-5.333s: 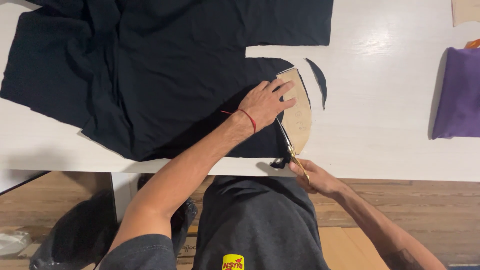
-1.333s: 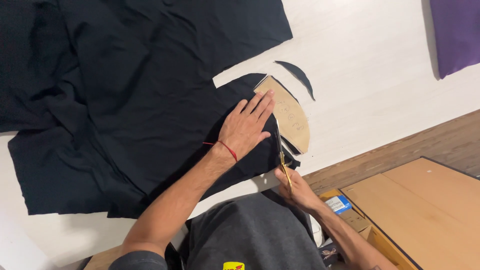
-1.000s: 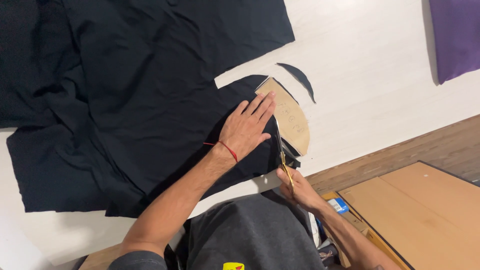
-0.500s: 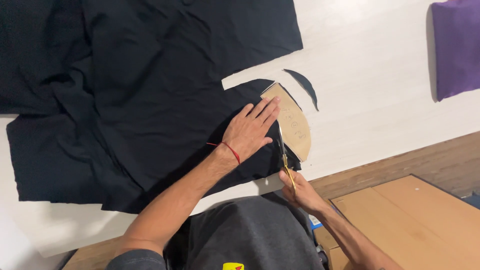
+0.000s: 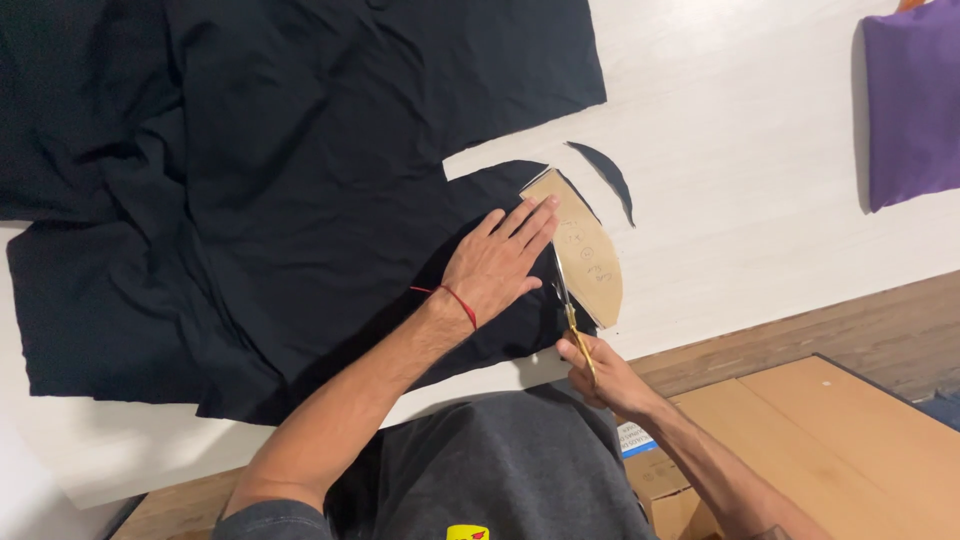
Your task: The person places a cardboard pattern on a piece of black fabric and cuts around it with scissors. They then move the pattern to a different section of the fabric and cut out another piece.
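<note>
A large black cloth (image 5: pixel 300 160) lies spread over the white table (image 5: pixel 760 180). My left hand (image 5: pixel 500 262) presses flat on it, fingertips touching a tan paper pattern piece (image 5: pixel 588 250) laid on the cloth's near right corner. My right hand (image 5: pixel 600 368) grips gold-handled scissors (image 5: pixel 567 305) at the table's front edge. Their blades point away from me along the pattern's left edge, between my left hand and the paper. A thin curved black scrap (image 5: pixel 608 172) lies loose on the table just beyond the pattern.
A purple cloth (image 5: pixel 915 100) lies at the table's far right. Below the table edge are a wooden floor (image 5: pixel 800 335), a brown cardboard sheet (image 5: pixel 840 440) and a box with a blue-and-white label (image 5: pixel 634 440).
The scissors have advanced a little along the pattern's left edge. My left hand stays pressed on the cloth. The view has shifted slightly.
</note>
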